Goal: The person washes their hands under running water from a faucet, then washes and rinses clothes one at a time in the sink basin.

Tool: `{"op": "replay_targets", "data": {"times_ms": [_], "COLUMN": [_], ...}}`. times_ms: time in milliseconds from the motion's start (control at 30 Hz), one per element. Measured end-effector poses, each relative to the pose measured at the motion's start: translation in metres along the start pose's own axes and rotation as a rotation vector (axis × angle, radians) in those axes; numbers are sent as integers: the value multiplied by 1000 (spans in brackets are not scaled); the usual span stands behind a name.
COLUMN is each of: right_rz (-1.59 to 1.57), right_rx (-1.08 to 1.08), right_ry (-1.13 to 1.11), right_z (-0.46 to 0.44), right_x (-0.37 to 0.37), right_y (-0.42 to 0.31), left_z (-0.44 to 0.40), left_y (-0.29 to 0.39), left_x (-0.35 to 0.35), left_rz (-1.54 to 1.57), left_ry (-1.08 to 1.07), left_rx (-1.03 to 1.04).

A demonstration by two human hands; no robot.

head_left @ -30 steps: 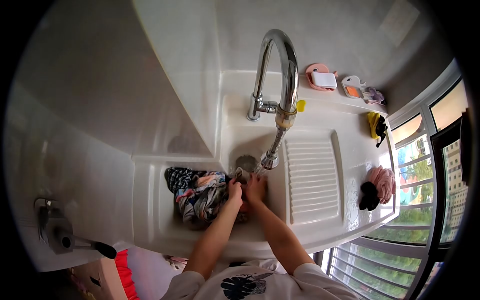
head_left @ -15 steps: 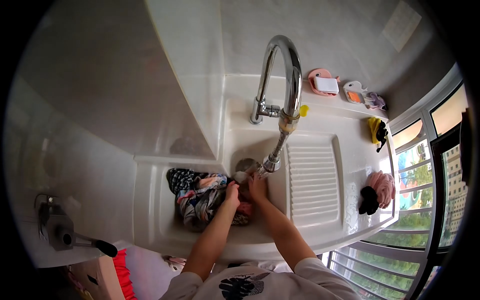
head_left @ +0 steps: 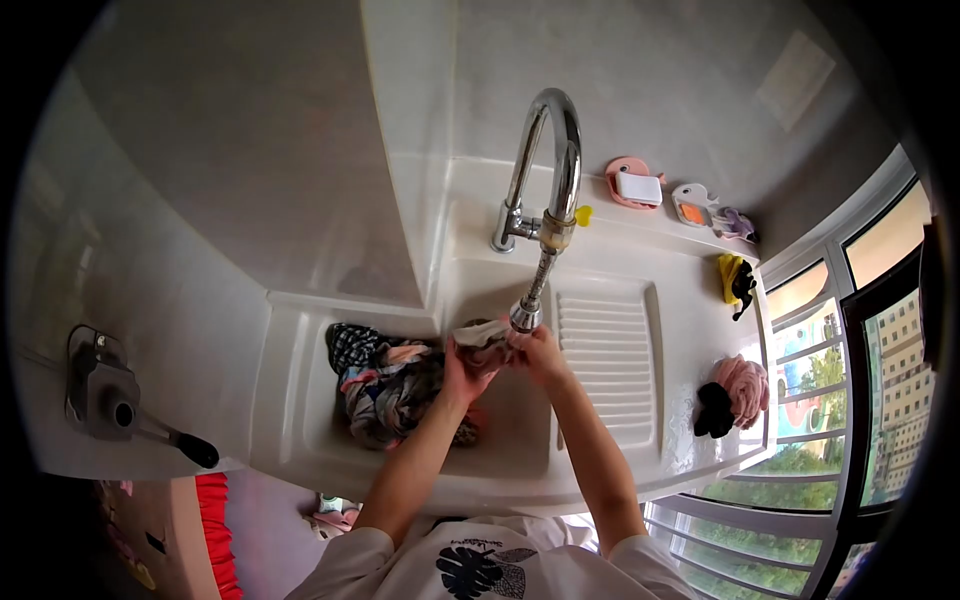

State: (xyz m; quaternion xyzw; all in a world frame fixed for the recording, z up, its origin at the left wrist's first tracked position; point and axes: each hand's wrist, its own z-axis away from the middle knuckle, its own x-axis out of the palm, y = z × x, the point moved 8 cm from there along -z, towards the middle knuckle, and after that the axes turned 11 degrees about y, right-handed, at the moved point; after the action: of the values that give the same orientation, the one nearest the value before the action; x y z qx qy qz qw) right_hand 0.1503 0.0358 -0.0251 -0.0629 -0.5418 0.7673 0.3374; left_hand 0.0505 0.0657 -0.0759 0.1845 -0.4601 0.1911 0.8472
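Between both hands, beneath the tap's nozzle, is a small wet cloth [head_left: 482, 338] in pale and pinkish tones; its kind is hard to make out. My left hand [head_left: 464, 372] grips its left side, and my right hand [head_left: 540, 352] grips the right side close to the nozzle. The chrome tap [head_left: 565, 160] arches over the sink from the back. To the left of my left hand, a heap of mixed clothes [head_left: 390, 395], patterned black, grey and orange, lies in the basin [head_left: 515, 440].
Right of the basin is a ribbed washboard [head_left: 608, 370]. On the counter's right lie a pink cloth [head_left: 745, 388], a black bundle [head_left: 714, 410] and a yellow-and-black item [head_left: 736, 284]. A pink soap dish [head_left: 632, 182] and a white one [head_left: 694, 206] sit on the back ledge. A lever fixture [head_left: 110, 385] juts from the left wall.
Both hands have lifted the cloth from low in the basin to just below the nozzle and spread apart around it. The camera view has shifted slightly.
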Motion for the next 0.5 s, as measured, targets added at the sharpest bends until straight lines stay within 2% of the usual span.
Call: {"op": "replay_targets", "data": {"times_ms": [33,100,133,167,200,233,267,300,367,400,467,500], "right_rz": [1,308,515,692,770,655,717,751,1046,1045,1233,1236], "right_rx": [-4,-289,-367,-887,-687,-785,-803,-857,-781,-781,-772,-769], "right_ry": [4,360,397,493,441,338,286,223,152,155,360,358], "right_z": [-2,-10,-15,18,46,72,85,99,91,81,40,24], "right_x": [-4,-32,-36,-7,18,45,61,76,84,81,56,45], "right_y": [3,-11,6,-17,-29,-44,-42,-43,-35,-39,-55,-58], "left_z": [-1,-10,-23,-21,-24,-30,-44,-41,-33,-31,-29,-27], "left_y": [4,0,-5,-10,-7,-8,-4,-6,-10,-19,-27,-30], "left_x": [-6,-8,-1,10,13,8,-4,2,15,28,21,17], "left_rz": [7,-1,31,64,-92,-91,-118,-128,-142,-120,-43,-3], "left_ry": [119,103,-175,-450,-216,-216,-170,-84,90,-122,134,261], "left_rx": [76,38,-75,-189,-100,-103,-26,-35,-55,-51,-68,-67]}}
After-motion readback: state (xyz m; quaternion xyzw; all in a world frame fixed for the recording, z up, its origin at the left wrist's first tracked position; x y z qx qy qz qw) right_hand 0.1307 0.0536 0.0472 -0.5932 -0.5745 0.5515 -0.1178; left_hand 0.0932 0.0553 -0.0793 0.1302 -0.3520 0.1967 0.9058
